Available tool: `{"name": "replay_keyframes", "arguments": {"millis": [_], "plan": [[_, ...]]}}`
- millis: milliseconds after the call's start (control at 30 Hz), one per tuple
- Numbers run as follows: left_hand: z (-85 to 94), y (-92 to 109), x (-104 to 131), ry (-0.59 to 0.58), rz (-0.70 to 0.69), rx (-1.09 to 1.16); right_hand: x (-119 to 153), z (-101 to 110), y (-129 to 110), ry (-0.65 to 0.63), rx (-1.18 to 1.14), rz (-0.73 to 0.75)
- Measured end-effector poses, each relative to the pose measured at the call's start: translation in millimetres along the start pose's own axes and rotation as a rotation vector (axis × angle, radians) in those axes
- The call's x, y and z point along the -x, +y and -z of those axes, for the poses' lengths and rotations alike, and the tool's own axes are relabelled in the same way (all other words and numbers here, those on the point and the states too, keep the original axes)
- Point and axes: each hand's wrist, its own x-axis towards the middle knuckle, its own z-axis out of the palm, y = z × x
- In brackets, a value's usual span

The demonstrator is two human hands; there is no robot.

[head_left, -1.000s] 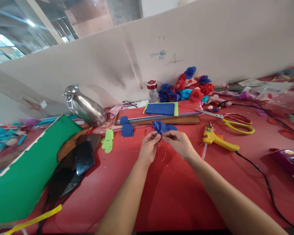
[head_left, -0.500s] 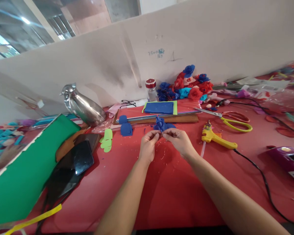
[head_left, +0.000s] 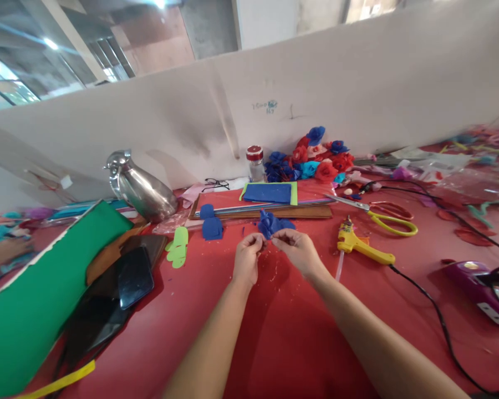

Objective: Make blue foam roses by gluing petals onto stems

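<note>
A ruffled blue paper flower [head_left: 269,223] is at the middle of the red table, just beyond my fingertips. My left hand [head_left: 248,257] pinches its near end between thumb and forefinger. From the other side, my right hand [head_left: 298,252] is closed in a pinch on the flower's lower edge; the exact spot is too small to make out. To the left lie cut blue paper petals [head_left: 212,227] and light green paper pieces [head_left: 178,245]. A yellow glue gun [head_left: 361,246] rests on the right, near scissors [head_left: 393,218] with red and yellow handles.
Finished paper flowers [head_left: 316,158] are heaped by the wall beside a red-lidded jar [head_left: 255,163]. A steel jug [head_left: 143,188], a phone [head_left: 136,277] and a green board [head_left: 62,293] stand or lie left. A purple power strip [head_left: 478,285] with black cables is at right.
My fingertips have spread slightly apart at the flower's near end. The whole view has shifted a little, with the table's contents appearing lower.
</note>
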Motion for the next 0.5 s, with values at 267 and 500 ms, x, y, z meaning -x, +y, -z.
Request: {"name": "replay_keyframes", "arguments": {"millis": [267,500], "plan": [[-5.4,-1.6,2.8,0.002,-0.076,-0.054,1.2,-1.9,-4.6,0.007,0.033,0.038],[-5.5,0.4,4.5,0.019,-0.091,-0.079,1.1,0.8,-4.2,0.015,0.020,0.040]]}}
